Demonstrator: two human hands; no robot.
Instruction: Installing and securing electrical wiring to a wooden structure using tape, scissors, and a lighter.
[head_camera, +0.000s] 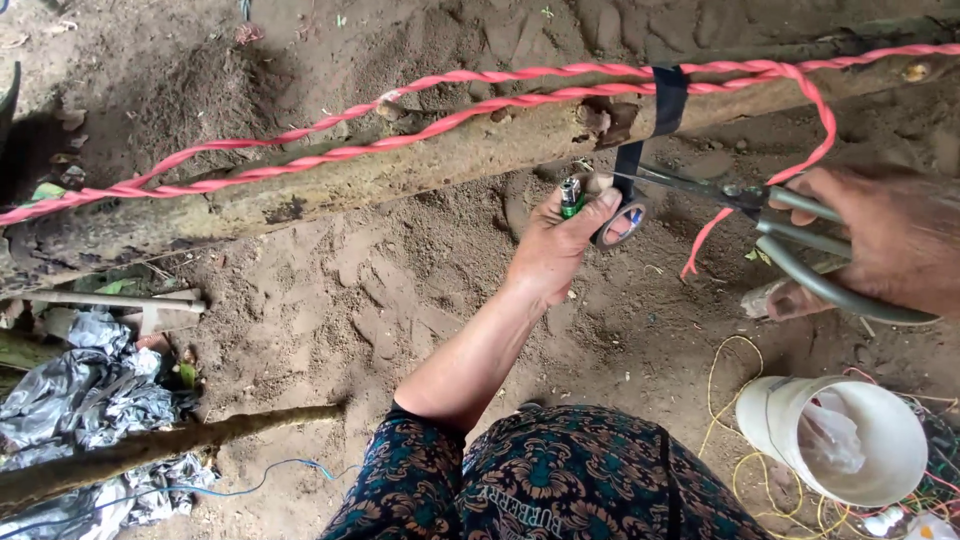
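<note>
The black tape (668, 100) is wrapped around a rough wooden pole (330, 185) and the two pink twisted ropes (300, 160) that run along it, right of the middle of the view, with a strip of tape hanging down from the wrap to the roll below.

At the far left, crumpled grey plastic sheeting (80, 395) lies on the sandy ground (330, 300), crossed by a thinner stick (150, 445) and a thin blue wire (270, 470). The pole runs slantwise from the lower left to the upper right, with the ropes lying on top of it.

Below the wrap, the left hand (555, 245) reaches up from a patterned dark sleeve (430, 470). Its fingers are curled closed around a small green lighter (571, 197), while the thumb and forefinger pinch the roll of tape (622, 225), which sits just under the pole.

To the right, the right hand (890, 240) grips the grey handles of a pair of scissors (790, 235); the blades are parted and point left toward the hanging strip, their tips just beside it. A loose end of pink rope loops down just behind the scissors.

At the lower right a white plastic bucket (850, 435) lies tipped on its side, among tangled yellow cord (735, 400).
</note>
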